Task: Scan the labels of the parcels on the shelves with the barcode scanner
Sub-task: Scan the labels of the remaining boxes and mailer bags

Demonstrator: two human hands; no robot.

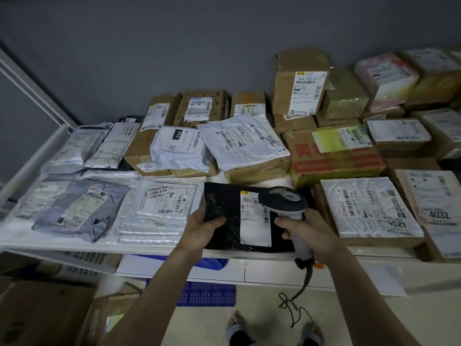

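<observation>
Item: your left hand (203, 224); it grips the near left edge of the black parcel (224, 211), thumb curled over the top, the other fingers tucked beneath and out of sight.
Item: your right hand (308, 232); its fingers are wrapped round the pale handle of the barcode scanner (287, 203); the dark head of the scanner sits over the upper right corner of the white label (254, 221); its cable (303, 290) hangs down toward the floor.
Item: black parcel; flat on the front edge of the white shelf (149, 248), centre of the row, label facing up.
Item: bubble mailer (159, 208); just beside the black parcel on its left, label marked 45-6-5621.
Item: grey bag (82, 208); further left along the front row.
Item: parcel marked 4021 (369, 206); to the right of the scanner; another marked 4032 (434, 198) beyond it.
Item: cardboard boxes (299, 81); stacked along the back against the grey wall.
Item: blue crate (209, 293); below the shelf.
</observation>
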